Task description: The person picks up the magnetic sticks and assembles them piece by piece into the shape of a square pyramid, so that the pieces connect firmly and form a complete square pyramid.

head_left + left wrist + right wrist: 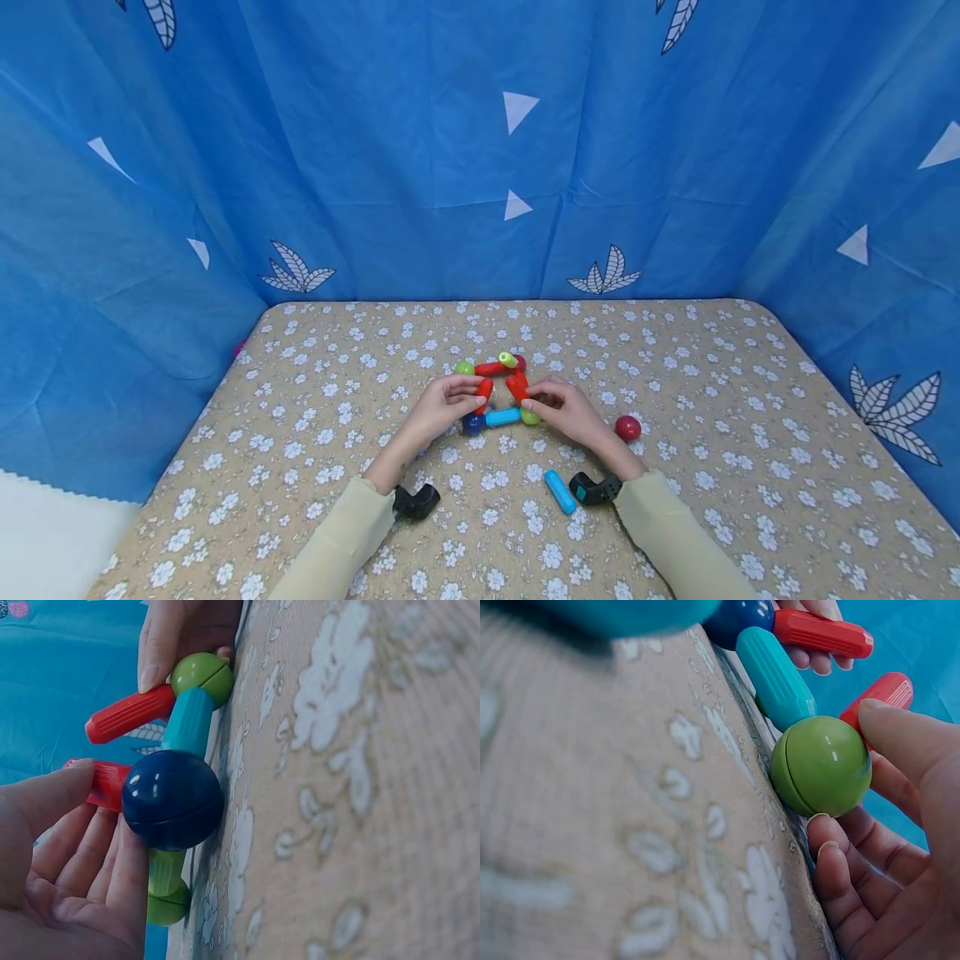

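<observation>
My left hand (pixel 448 402) pinches a red stick (pixel 109 785) that stands up from a navy ball (pixel 174 799) between thumb and fingers. Opposite, my right hand (pixel 572 414) pinches another red stick (pixel 881 696), rising from a green ball (pixel 821 766), with lower fingertips right at the ball. A light blue stick (pixel 502 417) joins these two balls along the near side of the figure. At its far side, a red stick (pixel 491 368) runs between a green ball (pixel 464 367) and a dark red ball (pixel 521 364). A yellow-green stick (pixel 507 359) points up there.
A loose light blue stick (pixel 559 492) lies near the right wrist, and a red ball (pixel 627 428) sits right of the right hand. Flowered cloth covers the table (pixel 720 500). A blue curtain (pixel 420 150) surrounds its back and sides.
</observation>
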Motion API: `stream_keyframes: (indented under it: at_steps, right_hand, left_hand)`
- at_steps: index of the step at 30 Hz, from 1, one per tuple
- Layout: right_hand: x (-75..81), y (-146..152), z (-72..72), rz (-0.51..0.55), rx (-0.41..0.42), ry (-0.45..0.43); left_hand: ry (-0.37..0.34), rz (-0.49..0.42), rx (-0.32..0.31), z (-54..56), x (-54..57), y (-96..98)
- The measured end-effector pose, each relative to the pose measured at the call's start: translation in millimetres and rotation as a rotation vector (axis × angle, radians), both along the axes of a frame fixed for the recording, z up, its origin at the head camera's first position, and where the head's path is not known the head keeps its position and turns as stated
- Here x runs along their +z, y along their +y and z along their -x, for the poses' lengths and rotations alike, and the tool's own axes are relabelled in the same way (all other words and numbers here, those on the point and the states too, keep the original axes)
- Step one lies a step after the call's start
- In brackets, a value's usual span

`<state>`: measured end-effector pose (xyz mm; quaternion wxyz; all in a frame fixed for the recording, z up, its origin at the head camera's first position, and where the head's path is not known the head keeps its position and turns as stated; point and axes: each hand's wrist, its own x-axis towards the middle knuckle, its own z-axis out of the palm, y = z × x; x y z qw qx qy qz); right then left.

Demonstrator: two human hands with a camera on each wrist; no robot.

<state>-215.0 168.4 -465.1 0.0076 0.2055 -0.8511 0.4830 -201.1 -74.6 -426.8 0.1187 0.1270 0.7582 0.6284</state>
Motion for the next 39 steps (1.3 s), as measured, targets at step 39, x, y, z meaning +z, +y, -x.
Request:
stream_keyframes:
  at_steps: [39]
  right_hand:
    - [-7.9,5,4.5,0.152,-0.204,-0.143]
  left_hand:
    - [0.178,0.350,-0.078,6.2,-21.2,-33.9]
